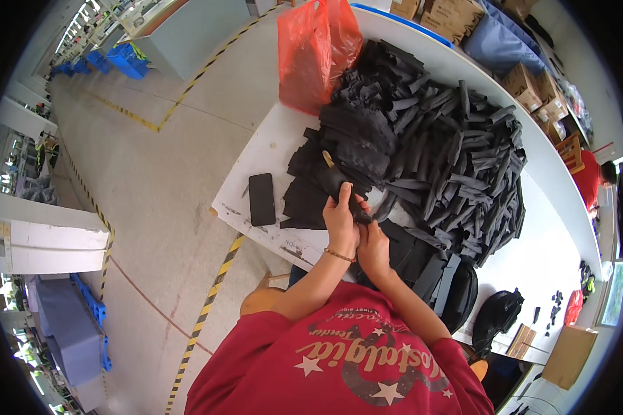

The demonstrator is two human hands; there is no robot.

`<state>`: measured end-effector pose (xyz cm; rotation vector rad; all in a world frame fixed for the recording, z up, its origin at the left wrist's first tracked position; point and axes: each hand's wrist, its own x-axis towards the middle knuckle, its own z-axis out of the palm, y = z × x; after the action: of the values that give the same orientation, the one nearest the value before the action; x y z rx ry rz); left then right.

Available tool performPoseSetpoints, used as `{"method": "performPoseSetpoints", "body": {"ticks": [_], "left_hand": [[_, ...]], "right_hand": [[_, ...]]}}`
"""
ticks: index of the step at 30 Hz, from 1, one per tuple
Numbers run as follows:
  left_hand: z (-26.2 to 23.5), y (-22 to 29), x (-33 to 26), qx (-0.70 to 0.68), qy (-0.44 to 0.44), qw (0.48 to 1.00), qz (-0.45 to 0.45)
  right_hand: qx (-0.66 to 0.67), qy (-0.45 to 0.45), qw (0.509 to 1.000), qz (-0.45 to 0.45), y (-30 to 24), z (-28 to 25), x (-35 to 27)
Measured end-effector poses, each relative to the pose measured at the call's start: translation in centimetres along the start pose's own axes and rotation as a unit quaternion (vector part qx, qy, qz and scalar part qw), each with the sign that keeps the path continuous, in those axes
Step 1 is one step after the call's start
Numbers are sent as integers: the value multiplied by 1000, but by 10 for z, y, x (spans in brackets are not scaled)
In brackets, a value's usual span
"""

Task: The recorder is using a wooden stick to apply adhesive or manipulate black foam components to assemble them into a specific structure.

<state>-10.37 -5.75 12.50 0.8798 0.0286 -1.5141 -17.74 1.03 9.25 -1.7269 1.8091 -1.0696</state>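
Both my hands are closed on one narrow black fabric piece [333, 181] over the near left part of the white table [237, 181]. My left hand [340, 220], below which a beaded bracelet circles the wrist, pinches it with the thumb on top. Close against it, my right hand [374, 247] grips the piece's near end. From its far end sticks out a narrow tan tip [327, 159]; what it belongs to is hidden. Flat black fabric pieces [301, 203] lie under and left of my hands. A large heap of rolled black fabric pieces [457, 166] spreads to the right.
A dark phone [262, 200] lies near the table's left edge. An orange-red plastic bag [315, 59] stands at the far corner. Black bags [497, 315] sit to the right. Cardboard boxes [453, 17] stand beyond the table. Another person in red [588, 178] is at far right.
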Motion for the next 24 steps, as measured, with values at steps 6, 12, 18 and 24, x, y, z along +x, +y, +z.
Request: {"method": "performPoseSetpoints", "body": {"ticks": [6,12,18,24], "left_hand": [[-7,25,20,34,17,998,58],[-29,9,27,63,89,992,56],[-36,27,48,78,67,992,74],[-36,17,52,7,102,993,66]], "right_hand": [[-24,-74,997,7,3,-9,-37],[32,-145,989,21,4,-51,-62],[-5,-173,983,57,0,-98,-98],[25,-155,981,111,-12,-104,-77]]}}
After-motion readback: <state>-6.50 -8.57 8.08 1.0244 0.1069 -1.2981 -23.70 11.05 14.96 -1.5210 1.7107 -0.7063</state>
